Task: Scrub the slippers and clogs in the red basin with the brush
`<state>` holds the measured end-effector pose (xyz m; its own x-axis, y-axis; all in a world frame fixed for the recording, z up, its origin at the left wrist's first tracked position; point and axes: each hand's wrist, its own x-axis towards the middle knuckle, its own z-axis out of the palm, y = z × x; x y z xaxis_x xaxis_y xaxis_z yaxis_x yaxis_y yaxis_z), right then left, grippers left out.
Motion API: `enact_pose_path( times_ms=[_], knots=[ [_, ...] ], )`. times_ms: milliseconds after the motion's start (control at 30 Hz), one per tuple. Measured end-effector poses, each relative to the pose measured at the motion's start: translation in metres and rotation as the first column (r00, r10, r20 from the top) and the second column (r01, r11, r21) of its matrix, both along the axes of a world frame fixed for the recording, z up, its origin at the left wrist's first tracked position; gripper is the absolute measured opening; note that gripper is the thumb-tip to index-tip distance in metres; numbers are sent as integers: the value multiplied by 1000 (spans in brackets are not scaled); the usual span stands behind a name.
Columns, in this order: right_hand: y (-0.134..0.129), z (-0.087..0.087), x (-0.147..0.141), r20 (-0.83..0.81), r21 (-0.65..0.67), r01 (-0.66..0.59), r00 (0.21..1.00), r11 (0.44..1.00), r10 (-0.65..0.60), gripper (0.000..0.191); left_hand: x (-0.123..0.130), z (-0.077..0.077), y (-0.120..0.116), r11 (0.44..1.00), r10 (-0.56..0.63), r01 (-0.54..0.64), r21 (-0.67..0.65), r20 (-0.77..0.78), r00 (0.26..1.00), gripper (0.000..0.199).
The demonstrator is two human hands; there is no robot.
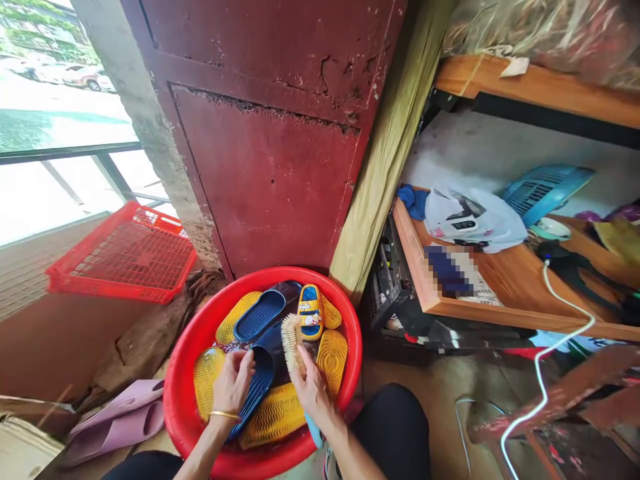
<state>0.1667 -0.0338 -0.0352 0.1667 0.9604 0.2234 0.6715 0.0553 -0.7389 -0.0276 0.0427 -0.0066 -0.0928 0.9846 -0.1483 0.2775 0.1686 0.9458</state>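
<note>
A red plastic tub (354,347) holds water and several slippers. My left hand (233,385), with a gold bangle at the wrist, has its fingers curled at the strap edge of a dark blue slipper (273,345). In my right hand (311,387) is a scrub brush (290,337) with pale bristles, held above the tub. Another blue slipper (261,315) lies behind. A small yellow-and-blue slipper (311,308) with a cartoon strap leans near the back right. Around them, yellow soles face up, among them a yellow slipper (274,415) at the front.
Lilac slippers (120,421) lie left of the tub, below a red plastic crate (135,250). A dark red door (270,180) stands behind. To the right, a wooden shelf (530,280) carries a plastic bag (475,217) and a blue fan (547,190); a white cable (543,380) hangs from it.
</note>
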Motion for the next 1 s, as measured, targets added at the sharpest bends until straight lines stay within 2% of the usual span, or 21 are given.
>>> enact_pose_path(
  times_ms=[33,100,200,267,333,400,533,633,700,867,933,1000],
  knots=[
    [4,1,-5,39,-1,0,999,1000,0,52,7,-3,-3,990,-16,35,-134,141,990,46],
    [9,2,-14,147,-19,-25,989,1000,28,49,17,-9,-4,943,73,60,-329,377,923,37],
    [0,-1,-22,264,-33,-137,954,990,141,49,24,-9,5,900,265,26,-434,594,759,21],
    [-12,-4,-24,296,-74,-193,933,978,206,52,24,-5,13,890,267,94,-445,679,684,21],
    [-19,-2,-24,334,-131,-184,917,974,218,56,26,-1,16,875,234,175,-452,711,663,26],
    [-13,7,-23,395,-158,-146,897,977,198,56,29,-1,12,851,198,254,-459,730,654,35],
    [35,38,-17,473,-216,-100,860,971,193,52,39,-6,-7,800,115,391,-456,755,645,52],
    [56,54,-13,466,-230,-75,867,970,177,51,43,-6,-16,810,110,375,-451,745,658,52],
    [43,53,-12,452,-221,-92,872,971,186,52,42,-3,-15,827,141,344,-445,756,640,51],
    [-31,27,-13,400,-271,-168,876,948,270,57,36,8,-3,825,199,360,-436,820,537,61],
    [-38,19,-11,355,-257,-155,903,954,242,57,38,9,-3,826,181,373,-423,825,535,62],
    [-22,15,-6,313,-209,-98,936,973,162,57,43,8,-9,825,145,379,-418,806,574,58]
  ],
)
